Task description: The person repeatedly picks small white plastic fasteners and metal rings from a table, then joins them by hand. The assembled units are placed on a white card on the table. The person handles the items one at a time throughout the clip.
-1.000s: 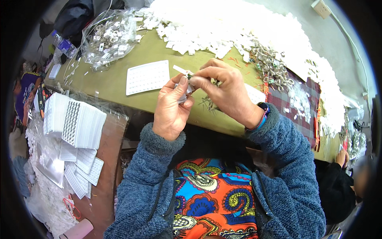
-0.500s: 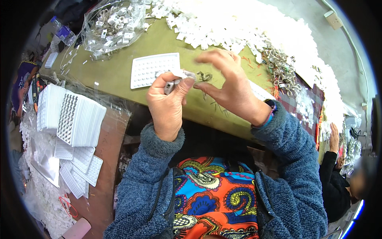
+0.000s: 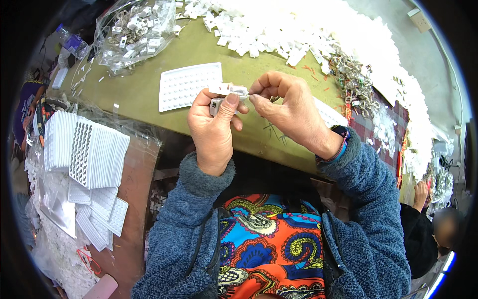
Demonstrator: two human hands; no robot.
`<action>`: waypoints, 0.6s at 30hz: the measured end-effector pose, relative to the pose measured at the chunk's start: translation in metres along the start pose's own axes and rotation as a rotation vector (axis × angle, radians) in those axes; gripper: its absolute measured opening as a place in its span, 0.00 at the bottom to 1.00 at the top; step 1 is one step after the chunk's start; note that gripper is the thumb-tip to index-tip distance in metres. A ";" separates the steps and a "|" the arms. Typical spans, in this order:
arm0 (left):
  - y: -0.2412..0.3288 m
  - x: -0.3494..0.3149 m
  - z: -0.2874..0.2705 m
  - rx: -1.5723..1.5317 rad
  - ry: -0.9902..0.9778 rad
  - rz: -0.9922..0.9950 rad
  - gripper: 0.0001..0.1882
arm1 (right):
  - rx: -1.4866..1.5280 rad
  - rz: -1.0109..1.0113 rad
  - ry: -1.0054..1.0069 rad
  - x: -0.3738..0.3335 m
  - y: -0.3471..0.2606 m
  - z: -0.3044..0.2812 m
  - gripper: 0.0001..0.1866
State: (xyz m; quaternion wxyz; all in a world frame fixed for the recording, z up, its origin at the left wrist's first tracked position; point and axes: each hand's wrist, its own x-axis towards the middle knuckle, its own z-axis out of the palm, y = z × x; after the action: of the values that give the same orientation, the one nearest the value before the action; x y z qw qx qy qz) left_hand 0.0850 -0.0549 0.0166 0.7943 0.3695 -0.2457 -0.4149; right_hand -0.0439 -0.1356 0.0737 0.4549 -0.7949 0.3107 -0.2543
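My left hand [image 3: 215,137] is closed around small white plastic pieces. One of them, a boxy white part [image 3: 237,90], sticks out past the thumb tip. A second white piece with a dark mark [image 3: 215,105] is tucked lower, between palm and fingers. With thumb and fingertips pinched together, my right hand [image 3: 294,109] meets the right end of the boxy part. Whatever is between those fingertips is too small to make out. Behind my left hand a white tray with rows of round bumps [image 3: 174,89] lies on the green table [image 3: 239,72]. Thin dark strands [image 3: 271,130] lie below my right hand.
A large heap of white plastic pieces [image 3: 294,25] covers the far side. Beside it is a tangle of metallic-looking parts [image 3: 351,82]. A clear bag of parts [image 3: 134,37] sits far left; stacked white trays [image 3: 99,152] stand left. A co-worker's hand [image 3: 421,193] shows at right.
My right hand's fingers were spread apart; they have closed into a pinch at the white part's end. The co-worker's raised hand at the right has come down.
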 end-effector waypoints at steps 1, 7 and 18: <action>-0.001 -0.001 0.000 0.056 0.001 0.038 0.08 | -0.034 -0.007 -0.005 0.000 0.000 0.000 0.06; -0.006 -0.005 -0.002 0.308 -0.020 0.232 0.09 | -0.231 -0.086 -0.007 0.001 -0.002 -0.003 0.05; -0.007 -0.004 0.000 -0.109 -0.012 -0.037 0.10 | 0.459 0.342 -0.149 0.007 0.006 -0.001 0.09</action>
State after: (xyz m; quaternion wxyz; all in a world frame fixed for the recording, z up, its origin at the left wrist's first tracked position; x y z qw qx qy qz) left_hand 0.0802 -0.0542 0.0106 0.8039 0.3277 -0.2210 -0.4444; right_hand -0.0412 -0.1434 0.0694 0.6806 -0.6239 0.3402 -0.1784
